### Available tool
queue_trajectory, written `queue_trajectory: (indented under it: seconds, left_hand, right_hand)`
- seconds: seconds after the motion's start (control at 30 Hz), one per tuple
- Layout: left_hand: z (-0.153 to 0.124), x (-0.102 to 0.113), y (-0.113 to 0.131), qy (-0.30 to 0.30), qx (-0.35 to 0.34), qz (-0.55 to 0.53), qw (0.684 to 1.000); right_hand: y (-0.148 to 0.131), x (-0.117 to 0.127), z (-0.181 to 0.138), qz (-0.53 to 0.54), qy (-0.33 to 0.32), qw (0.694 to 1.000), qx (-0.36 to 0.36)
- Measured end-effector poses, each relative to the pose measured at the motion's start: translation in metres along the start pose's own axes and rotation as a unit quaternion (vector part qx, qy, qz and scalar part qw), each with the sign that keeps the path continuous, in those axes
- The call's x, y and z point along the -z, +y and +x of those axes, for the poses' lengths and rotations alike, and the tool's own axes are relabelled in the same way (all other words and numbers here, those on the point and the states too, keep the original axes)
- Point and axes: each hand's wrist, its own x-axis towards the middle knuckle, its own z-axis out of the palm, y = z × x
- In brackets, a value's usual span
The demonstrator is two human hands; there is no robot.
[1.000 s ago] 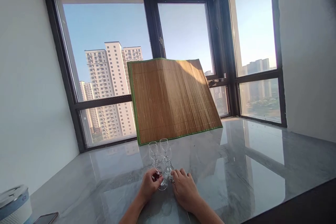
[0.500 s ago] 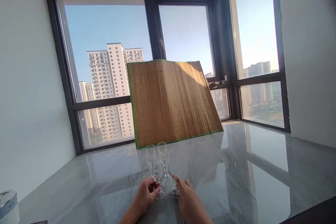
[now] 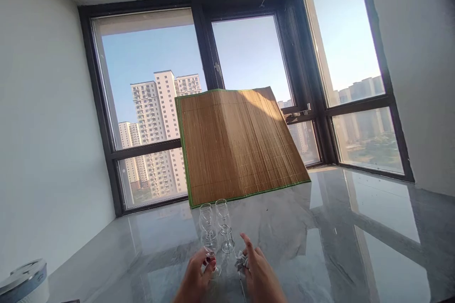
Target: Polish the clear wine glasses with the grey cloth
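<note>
Several clear stemmed glasses stand close together on the grey marble-look surface. My left hand (image 3: 197,272) is closed at the near-left glass (image 3: 209,240), thumb and fingers pinched around its stem. Beside it is another glass (image 3: 228,245), and two more, a far-left glass (image 3: 206,215) and a far-right glass (image 3: 222,210), stand behind. To the right, my right hand (image 3: 261,272) is closed on a crumpled greyish-white cloth or tissue (image 3: 242,261), its index finger pointing up and away. A thin dark line runs beside the near-right glass; what it is I cannot tell.
A brown bamboo mat (image 3: 241,147) with green edging leans against the window (image 3: 152,104) behind the glasses. At the lower left stands a white and blue container (image 3: 31,284). The glossy surface (image 3: 284,227) reflects the windows, and a white wall (image 3: 46,128) rises on the left.
The view has tilted up a little and shifted. My right hand has lifted its index finger higher, with the crumpled cloth still held. My left hand stays at the glass stem.
</note>
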Motion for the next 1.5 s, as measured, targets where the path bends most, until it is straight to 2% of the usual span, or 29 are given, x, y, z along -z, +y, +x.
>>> queue_trajectory:
  seconds: [0.13, 0.23, 0.33, 0.4, 0.47, 0.57, 0.67, 0.77, 0.83, 0.93, 1.1, 1.2, 1.27, 1.4, 1.5]
  left_hand:
    - [0.002, -0.024, 0.028, 0.01, -0.043, -0.037, 0.998]
    - [0.016, -0.055, 0.059, 0.052, -0.09, 0.005, 0.995]
    - [0.037, -0.089, 0.079, 0.047, -0.162, 0.024, 0.985]
    - [0.049, -0.108, 0.083, 0.06, -0.149, 0.021, 0.987]
    - [0.055, -0.12, 0.081, 0.088, -0.112, 0.025, 0.99]
    - [0.056, -0.121, 0.073, 0.091, -0.105, 0.075, 0.987]
    - [0.053, -0.109, 0.073, 0.048, -0.127, 0.159, 0.978]
    - [0.053, -0.1, 0.082, -0.002, -0.166, 0.225, 0.96]
    - [0.054, -0.097, 0.089, -0.017, -0.202, 0.239, 0.95]
    - [0.055, -0.095, 0.094, -0.009, -0.231, 0.23, 0.945]
    - [0.054, -0.097, 0.091, -0.04, -0.244, 0.188, 0.951]
    - [0.053, -0.104, 0.086, -0.056, -0.216, 0.142, 0.964]
    - [0.053, -0.111, 0.084, -0.045, -0.172, 0.099, 0.979]
    - [0.052, -0.118, 0.083, 0.002, -0.089, 0.016, 0.996]
    - [0.053, -0.117, 0.083, 0.01, -0.073, 0.034, 0.997]
  right_hand:
    - [-0.009, 0.003, 0.007, 0.096, 0.052, 0.994, 0.0]
    - [-0.024, 0.015, 0.016, 0.154, 0.12, 0.98, -0.028]
    - [-0.03, 0.036, 0.025, 0.199, 0.19, 0.96, -0.058]
    - [-0.027, 0.052, 0.029, 0.211, 0.221, 0.95, -0.071]
    - [-0.021, 0.066, 0.032, 0.209, 0.225, 0.949, -0.07]
    - [-0.018, 0.081, 0.032, 0.164, 0.205, 0.964, -0.039]
    - [-0.024, 0.083, 0.031, 0.047, 0.174, 0.983, 0.039]
    - [-0.031, 0.082, 0.029, -0.066, 0.124, 0.985, 0.102]
    - [-0.03, 0.084, 0.029, -0.114, 0.109, 0.982, 0.106]
    - [-0.02, 0.097, 0.03, -0.138, 0.131, 0.978, 0.085]
    - [0.008, 0.124, 0.034, -0.094, 0.185, 0.978, 0.018]
    - [0.017, 0.134, 0.035, -0.001, 0.176, 0.984, -0.026]
    - [0.019, 0.135, 0.036, 0.059, 0.152, 0.985, -0.051]
    - [0.014, 0.119, 0.036, 0.151, 0.107, 0.98, -0.068]
    - [0.006, 0.094, 0.035, 0.183, 0.124, 0.974, -0.059]
